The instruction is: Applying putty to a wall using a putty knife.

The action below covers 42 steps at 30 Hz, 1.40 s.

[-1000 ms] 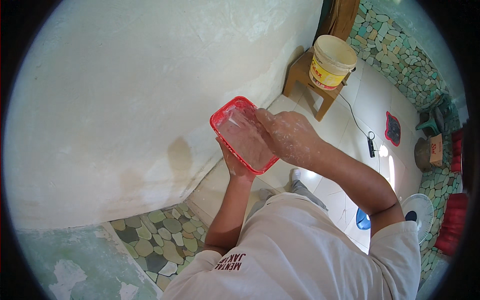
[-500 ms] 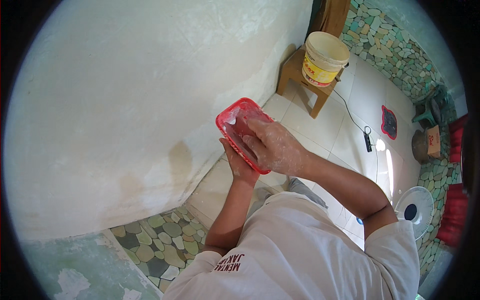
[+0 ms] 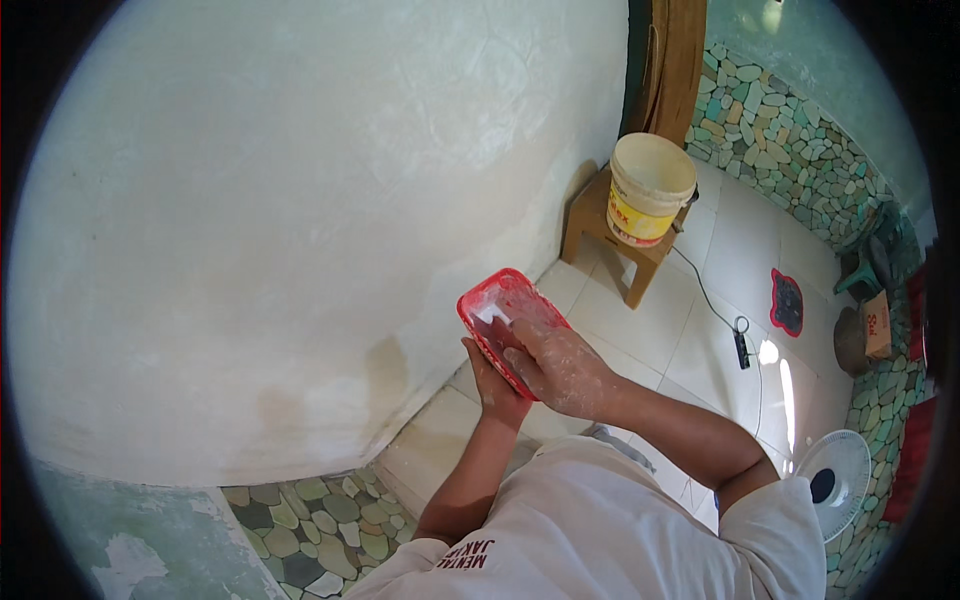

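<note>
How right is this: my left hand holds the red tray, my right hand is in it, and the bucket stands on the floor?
The bucket's place is wrong: the head view shows it on the stool. The left hand does hold the red tray, with the right hand in it.

Left hand (image 3: 497,390): raised, cupped, most fingers hidden from view. Left forearm (image 3: 462,485): bare, angled upward and forward. Right hand (image 3: 568,375): close beside the left, back uppermost, fingers bent inward, skin flecked with white. Right forearm (image 3: 680,430): bare, slanting across; right elbow (image 3: 755,478) bent outward.
</note>
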Each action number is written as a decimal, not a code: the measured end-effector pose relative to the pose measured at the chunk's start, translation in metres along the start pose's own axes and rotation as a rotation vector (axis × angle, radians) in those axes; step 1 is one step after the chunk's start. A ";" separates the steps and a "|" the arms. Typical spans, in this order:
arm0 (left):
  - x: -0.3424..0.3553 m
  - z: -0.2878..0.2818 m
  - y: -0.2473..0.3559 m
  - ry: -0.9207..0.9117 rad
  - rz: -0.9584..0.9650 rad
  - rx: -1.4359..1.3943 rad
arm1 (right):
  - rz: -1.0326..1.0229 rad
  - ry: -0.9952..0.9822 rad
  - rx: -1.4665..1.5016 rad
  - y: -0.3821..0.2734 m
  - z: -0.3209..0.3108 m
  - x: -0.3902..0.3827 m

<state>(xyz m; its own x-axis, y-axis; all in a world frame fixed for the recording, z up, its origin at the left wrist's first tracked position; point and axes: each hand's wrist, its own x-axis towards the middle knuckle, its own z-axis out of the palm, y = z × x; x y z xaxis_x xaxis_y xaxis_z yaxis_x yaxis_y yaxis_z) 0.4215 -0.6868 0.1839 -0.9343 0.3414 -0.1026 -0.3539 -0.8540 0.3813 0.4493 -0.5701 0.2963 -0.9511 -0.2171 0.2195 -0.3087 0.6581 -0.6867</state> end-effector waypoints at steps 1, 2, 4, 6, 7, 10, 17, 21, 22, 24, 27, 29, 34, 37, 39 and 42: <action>0.004 0.007 -0.006 -0.009 0.008 0.006 | -0.083 0.170 0.133 0.005 -0.007 0.003; 0.009 0.014 -0.012 -0.032 -0.019 -0.039 | -0.093 0.177 0.133 0.012 -0.019 0.003; 0.022 0.030 -0.024 -0.034 -0.066 -0.101 | 0.096 0.009 0.123 0.025 -0.051 0.000; 0.034 0.039 -0.039 -0.024 -0.076 -0.098 | 0.130 -0.024 -0.035 0.036 -0.075 -0.005; 0.040 0.044 -0.048 -0.010 -0.096 -0.099 | 0.175 -0.057 -0.196 0.043 -0.086 -0.007; 0.055 0.051 -0.078 0.002 -0.081 -0.083 | 0.132 -0.162 -0.253 0.071 -0.106 -0.013; 0.079 0.075 -0.134 -0.099 -0.116 -0.091 | -0.068 0.133 0.186 0.125 -0.135 -0.020; 0.088 0.094 -0.150 -0.288 -0.198 -0.167 | 0.137 -0.019 -0.069 0.137 -0.168 -0.032; 0.090 0.097 -0.155 -0.273 -0.179 -0.169 | 0.188 -0.080 -0.227 0.139 -0.173 -0.034; 0.094 0.093 -0.166 -0.255 -0.160 -0.173 | 0.158 -0.097 -0.213 0.149 -0.175 -0.042; 0.097 0.077 -0.183 -0.007 -0.184 -0.038 | 0.127 -0.095 -0.134 0.161 -0.169 -0.049; 0.096 0.082 -0.188 -0.021 -0.179 -0.072 | 0.121 -0.089 -0.062 0.164 -0.169 -0.051; 0.098 0.102 -0.190 -0.272 -0.146 -0.119 | 0.129 0.122 0.148 0.169 -0.193 -0.050; 0.100 0.116 -0.190 -0.440 -0.195 -0.303 | 0.170 0.068 -0.139 0.165 -0.198 -0.051; 0.097 0.107 -0.185 -0.387 -0.161 -0.256 | 0.229 -0.114 -0.269 0.154 -0.200 -0.047; 0.097 0.084 -0.184 -0.207 -0.126 -0.168 | 0.123 -0.132 -0.113 0.153 -0.184 -0.048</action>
<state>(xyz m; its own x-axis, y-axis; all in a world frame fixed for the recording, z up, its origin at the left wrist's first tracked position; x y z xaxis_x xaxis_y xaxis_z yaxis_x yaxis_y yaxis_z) 0.3998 -0.4639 0.1813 -0.8600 0.5071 0.0570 -0.4850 -0.8469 0.2179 0.4467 -0.3259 0.3080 -0.9750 -0.2183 0.0411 -0.1963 0.7604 -0.6191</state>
